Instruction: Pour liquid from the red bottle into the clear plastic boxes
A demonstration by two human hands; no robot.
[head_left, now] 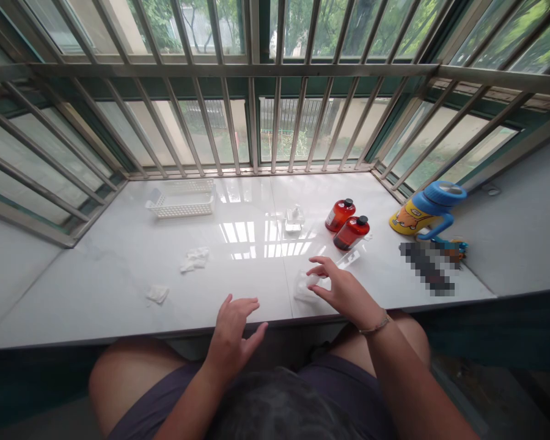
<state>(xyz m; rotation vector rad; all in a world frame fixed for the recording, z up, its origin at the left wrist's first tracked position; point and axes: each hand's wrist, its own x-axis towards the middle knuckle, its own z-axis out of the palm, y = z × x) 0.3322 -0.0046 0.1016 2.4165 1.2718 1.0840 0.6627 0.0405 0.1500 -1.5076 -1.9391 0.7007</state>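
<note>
My right hand (341,288) is at the counter's front edge, thumb and fingers curved around the top of a small clear container (304,293). Its shape is hard to make out against the white surface. My left hand (235,330) hovers at the front edge with thumb and fingers apart, holding nothing. Beyond my right hand lie a clear flat strip (349,259) and two red bottles with black caps, a nearer one (351,234) and a farther one (339,216). A clear square bottle (294,223) stands farther back.
Two crumpled white tissues, one larger (195,260) and one smaller (157,294), lie to the left. A white perforated basket (181,209) sits near the window bars (238,128). At right are a blue and yellow flask (421,211) and a pixelated dark object (426,269).
</note>
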